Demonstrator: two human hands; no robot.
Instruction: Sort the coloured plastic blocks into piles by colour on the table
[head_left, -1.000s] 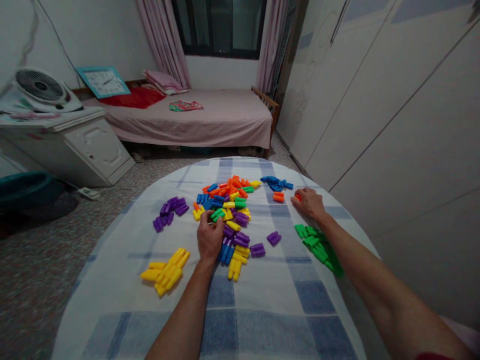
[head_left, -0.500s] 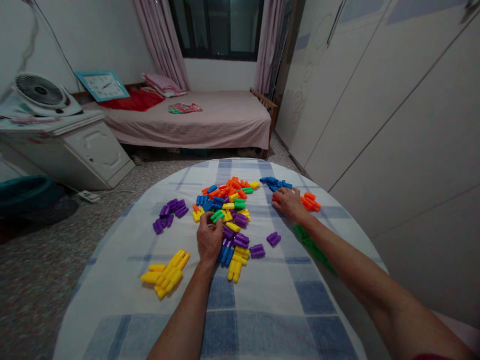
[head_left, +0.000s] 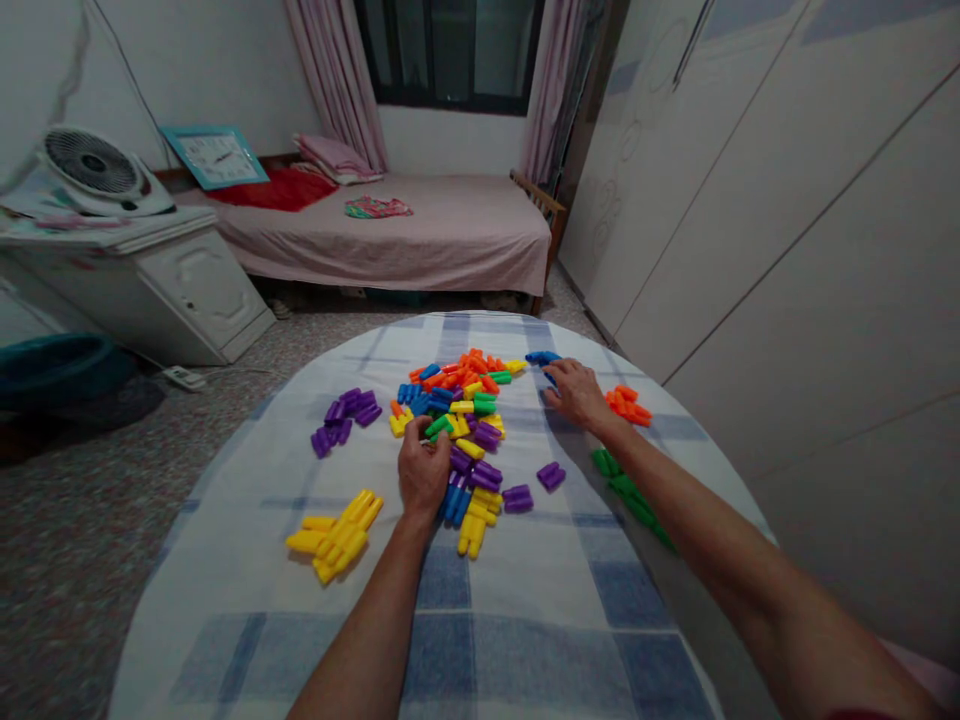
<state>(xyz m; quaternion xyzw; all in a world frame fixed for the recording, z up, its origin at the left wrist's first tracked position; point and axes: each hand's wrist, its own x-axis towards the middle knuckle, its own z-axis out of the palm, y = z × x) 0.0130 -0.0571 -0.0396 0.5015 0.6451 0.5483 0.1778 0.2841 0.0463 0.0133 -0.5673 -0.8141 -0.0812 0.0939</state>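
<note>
A mixed heap of coloured plastic pieces [head_left: 457,405] lies in the middle of a round table with a blue-checked cloth [head_left: 525,600]. My left hand [head_left: 422,470] rests at the heap's near edge, fingers curled around a green piece [head_left: 437,426]. My right hand [head_left: 576,392] lies palm down over a small group of blue pieces [head_left: 541,358] at the far right, fingers spread. Sorted groups surround the heap: purple [head_left: 343,418] at left, yellow [head_left: 336,535] at near left, orange [head_left: 627,403] beyond my right hand, green [head_left: 626,490] under my right forearm.
Two loose purple pieces [head_left: 550,474] sit near the centre. Beyond the table are a bed [head_left: 405,235], a white cabinet [head_left: 150,280] with a fan [head_left: 94,170], and wardrobe doors [head_left: 787,200] along the right. A power strip [head_left: 182,377] lies on the floor.
My right hand left the orange group at far right and moved left onto the blue pieces. My left hand stayed at the heap's edge, fingers closing on a green piece.
</note>
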